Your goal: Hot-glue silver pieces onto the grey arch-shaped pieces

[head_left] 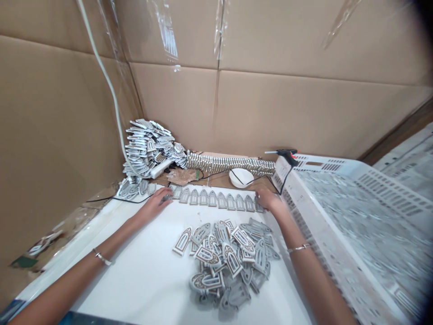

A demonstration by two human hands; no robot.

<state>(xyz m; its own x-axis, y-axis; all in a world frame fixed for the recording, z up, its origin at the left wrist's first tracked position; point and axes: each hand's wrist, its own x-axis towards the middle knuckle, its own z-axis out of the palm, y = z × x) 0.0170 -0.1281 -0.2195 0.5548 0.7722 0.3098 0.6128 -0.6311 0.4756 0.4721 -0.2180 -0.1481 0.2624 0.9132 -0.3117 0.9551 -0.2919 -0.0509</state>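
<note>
Several grey arch-shaped pieces stand side by side in a row (212, 198) across the back of the white work surface (135, 271). At the row's left end, my left hand (160, 201) is closed round a small stack of grey pieces. My right hand (266, 199) is at the right end, its bent fingers on the last piece; the fingertips are partly hidden. Nearer to me lies a loose pile of arch pieces (232, 257), some showing white and brown patterned faces, others grey backs.
A tall heap of pieces (149, 149) fills the back left corner. Behind the row are a long stacked line (233, 163), a white bowl (241, 178) and black cable. A glue gun (288, 156) rests on the white crate (301, 212) at right. Cardboard walls (270, 108) enclose the back.
</note>
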